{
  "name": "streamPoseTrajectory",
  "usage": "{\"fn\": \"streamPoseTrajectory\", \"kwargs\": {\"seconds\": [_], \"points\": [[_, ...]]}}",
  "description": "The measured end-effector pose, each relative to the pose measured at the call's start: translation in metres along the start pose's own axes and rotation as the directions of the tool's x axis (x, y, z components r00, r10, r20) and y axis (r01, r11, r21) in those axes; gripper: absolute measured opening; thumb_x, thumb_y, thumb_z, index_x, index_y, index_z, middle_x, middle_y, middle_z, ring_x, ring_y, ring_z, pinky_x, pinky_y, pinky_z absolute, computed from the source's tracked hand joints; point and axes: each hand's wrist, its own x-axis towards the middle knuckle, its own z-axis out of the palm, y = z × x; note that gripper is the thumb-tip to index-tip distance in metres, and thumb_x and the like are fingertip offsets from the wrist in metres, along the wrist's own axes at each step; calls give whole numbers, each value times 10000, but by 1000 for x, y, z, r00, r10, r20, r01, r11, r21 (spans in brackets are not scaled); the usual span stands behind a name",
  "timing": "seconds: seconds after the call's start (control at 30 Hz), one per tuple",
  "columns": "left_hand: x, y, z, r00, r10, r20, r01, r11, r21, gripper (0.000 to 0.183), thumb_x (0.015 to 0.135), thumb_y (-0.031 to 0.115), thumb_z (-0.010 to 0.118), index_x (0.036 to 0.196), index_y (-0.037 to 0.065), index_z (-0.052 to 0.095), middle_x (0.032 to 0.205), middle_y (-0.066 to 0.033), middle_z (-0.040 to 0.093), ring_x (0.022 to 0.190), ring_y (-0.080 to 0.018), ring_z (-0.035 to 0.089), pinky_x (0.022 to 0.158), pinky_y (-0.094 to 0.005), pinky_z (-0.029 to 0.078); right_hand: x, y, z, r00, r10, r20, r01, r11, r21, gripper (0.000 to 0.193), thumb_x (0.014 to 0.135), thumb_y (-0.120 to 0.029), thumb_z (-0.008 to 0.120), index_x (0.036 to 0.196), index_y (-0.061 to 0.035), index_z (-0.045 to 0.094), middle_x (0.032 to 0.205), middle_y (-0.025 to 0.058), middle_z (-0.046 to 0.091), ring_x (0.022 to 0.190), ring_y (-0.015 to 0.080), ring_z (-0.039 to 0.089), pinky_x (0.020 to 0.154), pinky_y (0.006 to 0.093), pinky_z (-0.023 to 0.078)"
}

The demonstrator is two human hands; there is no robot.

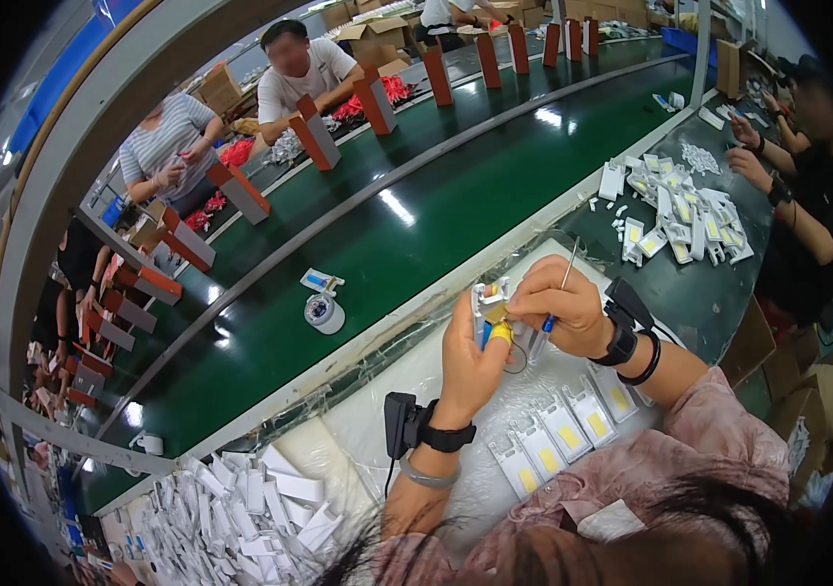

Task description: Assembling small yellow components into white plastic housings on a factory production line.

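Note:
My left hand (472, 363) is closed around a small white plastic housing (481, 302) above the padded work surface. Yellow tape or a cover wraps the tip of its thumb, and a bit of blue shows beneath. My right hand (573, 308) holds a screwdriver (549, 323) with a blue and clear handle, its thin metal shaft pointing up past the fingers. The fingertips of that hand also pinch at a small yellowish piece (497, 313) on the housing. A thin dark wire loops below. Close to my body lies a row of white lamp housings (561, 436) with yellow panels.
A pile of white housings (685, 210) lies at right, with another heap of white parts (250, 518) at lower left. Beyond the bench edge runs a green conveyor (436, 234) bearing a white round tub (323, 313) and standing orange-and-grey boxes (316, 137). Co-workers sit across and at right.

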Motion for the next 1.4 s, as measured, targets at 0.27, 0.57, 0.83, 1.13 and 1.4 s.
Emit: {"fn": "streamPoseTrajectory", "kwargs": {"seconds": [0.27, 0.57, 0.83, 1.13, 1.4], "points": [[1, -7, 0, 999, 21, -39, -18, 997, 81, 397, 788, 23, 533, 1181, -12, 489, 920, -85, 590, 776, -142, 564, 674, -273, 476, -1, 2, 0, 1000, 3, -4, -3, 1000, 5, 320, 627, 48, 704, 914, -92, 710, 874, 31, 637, 737, 204, 567, 666, 311, 447], [0, -10, 1, 997, 58, -53, -50, 990, 130, 364, 784, 41, 540, 1140, -19, 491, 903, -128, 589, 792, -199, 565, 723, -313, 468, -3, 4, 1, 1000, 5, -1, -5, 1000, 13, 317, 629, 54, 701, 913, -86, 711, 872, 37, 636, 730, 206, 566, 646, 307, 447], [0, -14, -2, 993, 114, 12, -113, 966, 230, 399, 843, -32, 449, 1241, 3, 462, 996, -66, 564, 778, -93, 561, 591, -224, 487, -4, 4, 0, 1000, 4, 14, -4, 1000, 12, 301, 642, 53, 704, 911, -81, 706, 865, 44, 637, 736, 212, 575, 647, 309, 453], [-2, -8, 0, 999, 43, -9, -43, 999, -6, 339, 820, 25, 457, 1153, -26, 489, 893, -64, 572, 699, -82, 557, 494, -201, 472, -1, -1, 2, 1000, 18, -17, -18, 1000, 1, 293, 642, 58, 706, 907, -66, 695, 839, 51, 638, 729, 218, 578, 651, 318, 455], [-3, -5, 1, 999, 49, 6, -49, 999, 2, 326, 846, 30, 456, 1167, -10, 491, 879, -70, 571, 634, -67, 532, 495, -205, 457, -3, 0, 2, 1000, -1, -1, 1, 1000, 9, 315, 644, 78, 683, 924, -66, 692, 855, 47, 633, 721, 205, 571, 638, 304, 452]]}}
